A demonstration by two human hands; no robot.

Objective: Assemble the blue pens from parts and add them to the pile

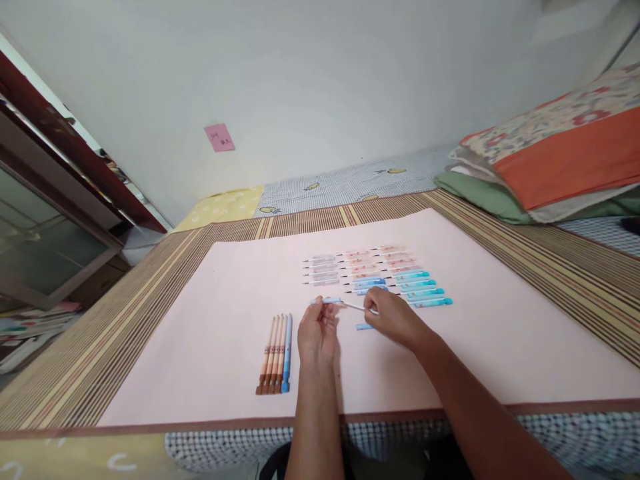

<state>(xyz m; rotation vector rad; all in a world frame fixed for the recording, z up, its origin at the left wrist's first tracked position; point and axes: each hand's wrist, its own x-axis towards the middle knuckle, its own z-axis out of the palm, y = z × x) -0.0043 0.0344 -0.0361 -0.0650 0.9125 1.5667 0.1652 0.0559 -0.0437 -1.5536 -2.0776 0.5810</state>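
Observation:
My left hand is closed on a light blue pen barrel, palm turned up. In my right hand, fingers pinched, is a thin white pen refill whose dark tip meets or nearly meets the barrel's right end. Below that hand a short light blue pen part lies on the pink sheet, partly covered by the hand. Just beyond are blue pen pieces and several turquoise pen pieces with refills. Left of my left forearm, one blue pen lies beside several brown-and-cream pens.
Grey-white pen parts and orange-patterned pen parts lie in rows at the sheet's middle. Under the sheet is a striped mat. Folded bedding is piled at the right. A pink note sticks to the wall.

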